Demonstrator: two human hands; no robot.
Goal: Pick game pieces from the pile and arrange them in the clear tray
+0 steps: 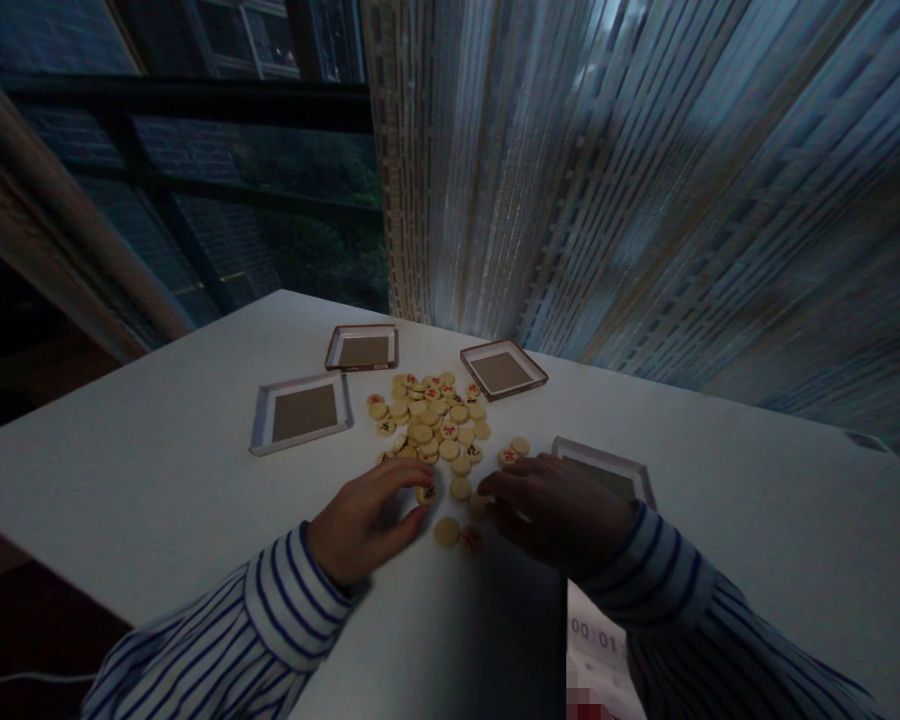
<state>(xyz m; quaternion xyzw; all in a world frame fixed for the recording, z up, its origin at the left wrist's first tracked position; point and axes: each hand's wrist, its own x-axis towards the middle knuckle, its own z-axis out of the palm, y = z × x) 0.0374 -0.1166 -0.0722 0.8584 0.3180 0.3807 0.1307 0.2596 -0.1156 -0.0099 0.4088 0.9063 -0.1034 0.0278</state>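
A heap of round pale xiangqi pieces (424, 412), some with red or black characters, lies on the white table (187, 400). At the near left edge of the heap, my left hand (371, 510) has thumb and fingers closed around a xiangqi piece with a black character (427, 494). My right hand (551, 505) is bent over the near right side, its fingertips closed on a plain-looking piece (480, 503). Between the hands lie a blank-faced piece (447, 531) and a red-marked one (471, 541). Two more pieces (520, 446) sit just beyond my right hand.
Shallow box trays stand around the heap: far left (332, 345), near left (259, 420), far right (540, 381) and right (645, 470), the last partly behind my right hand. A lit screen showing a timer (596, 650) is under my right forearm. Curtains (480, 200) and a window border the far edge.
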